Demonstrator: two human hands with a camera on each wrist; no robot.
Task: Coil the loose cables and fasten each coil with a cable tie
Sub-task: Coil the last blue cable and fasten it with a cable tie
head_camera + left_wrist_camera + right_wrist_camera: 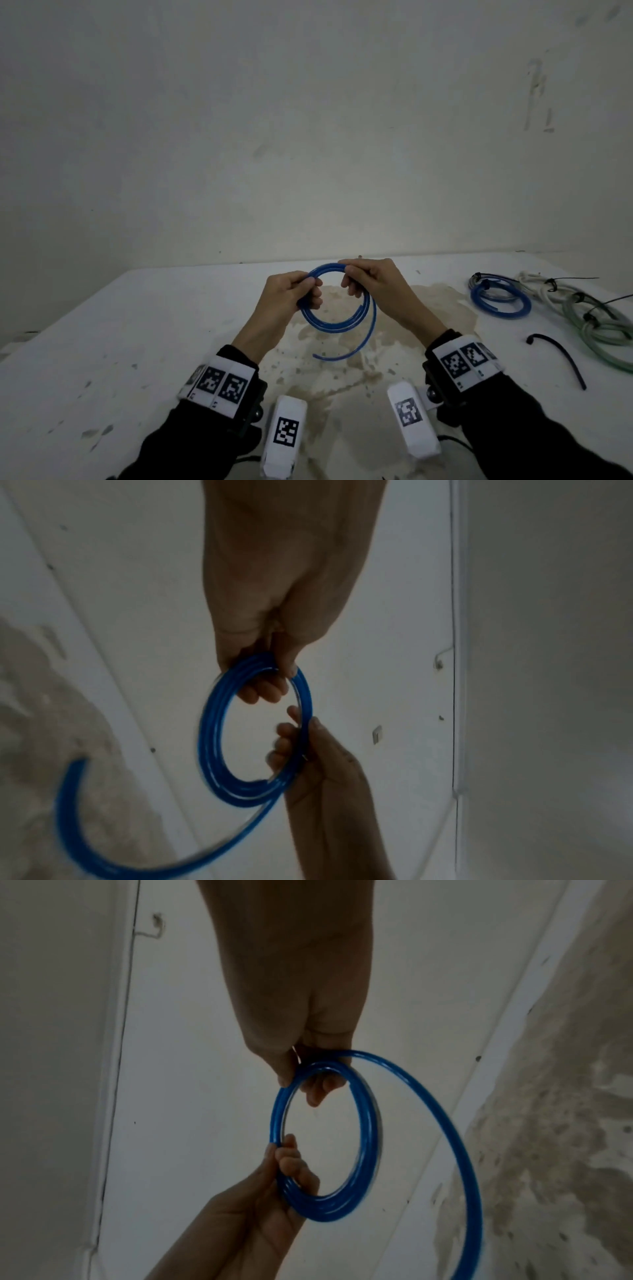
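A blue cable (337,322) is wound into a small coil held above the white table (137,325). My left hand (291,294) grips the coil's left side, fingers curled round the strands. My right hand (363,277) pinches the coil's top right. A loose tail (346,354) curves down from the coil and ends near the table. In the left wrist view my left hand (267,674) holds the coil (212,739) from above and the right hand (308,756) from below. In the right wrist view my right hand (308,1069) grips the coil (366,1137).
At the right of the table lie a tied blue coil (500,301), several tied whitish and greenish coils (589,315) and a loose black cable tie (558,356). A brown stain (342,377) covers the table's middle. A wall stands behind.
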